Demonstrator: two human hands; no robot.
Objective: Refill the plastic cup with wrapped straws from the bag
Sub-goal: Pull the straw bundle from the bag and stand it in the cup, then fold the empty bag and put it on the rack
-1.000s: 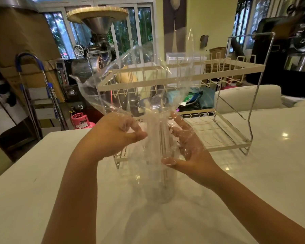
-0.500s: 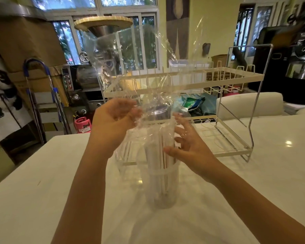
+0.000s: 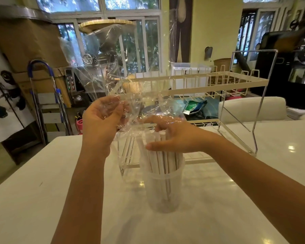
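Observation:
A clear plastic cup (image 3: 163, 192) stands upright on the white table, with several white wrapped straws (image 3: 163, 162) standing in it and sticking out above its rim. A crumpled clear plastic bag (image 3: 116, 73) rises above the cup. My left hand (image 3: 102, 118) is closed on the bag's lower part, up and left of the cup. My right hand (image 3: 173, 136) rests on the tops of the straws, fingers curled over them and thumb stretched out in front. A fold of the bag drapes over its fingers.
A white and chrome two-tier dish rack (image 3: 218, 95) stands just behind the cup. The white table (image 3: 33, 199) spreads around it. Beyond the table's far edge are a folded stepladder (image 3: 46, 103), cardboard boxes and a machine by the window.
The bag has risen off the straws, pulled up by my left hand. My right hand has shifted from the bag's side onto the straw tops. The straws now stand bare in the cup.

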